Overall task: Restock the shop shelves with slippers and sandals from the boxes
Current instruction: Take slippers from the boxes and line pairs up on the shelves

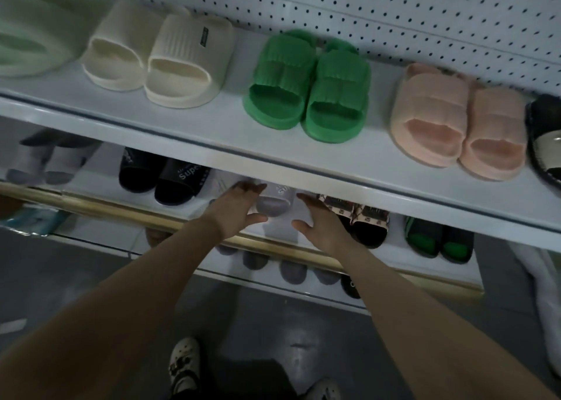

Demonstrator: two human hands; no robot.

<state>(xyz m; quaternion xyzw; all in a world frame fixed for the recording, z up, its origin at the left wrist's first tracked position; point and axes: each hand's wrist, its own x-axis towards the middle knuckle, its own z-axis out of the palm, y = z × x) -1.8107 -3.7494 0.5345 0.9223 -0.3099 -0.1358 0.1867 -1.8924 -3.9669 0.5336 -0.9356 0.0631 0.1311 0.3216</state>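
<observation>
On the lower shelf [396,244], between the black pair [164,178] at nine o'clock and the patterned sandals [364,220] at three, left hand [236,208] and right hand [321,226] flank the grey slipper [274,202], fingers spread, gripping nothing; best nudge it square with its neighbours.

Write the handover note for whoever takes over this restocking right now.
Left hand: open, beside the pale grey foam slipper on the white middle shelf; contact unclear.
Right hand: open, on that slipper's other side, holding nothing.
Done: cream ribbed slides, green ruched slides and pink padded slides sit paired on the white upper shelf; black printed slides sit left of the grey one.
Left: probably straighten the grey slipper; no boxes in view.
</observation>
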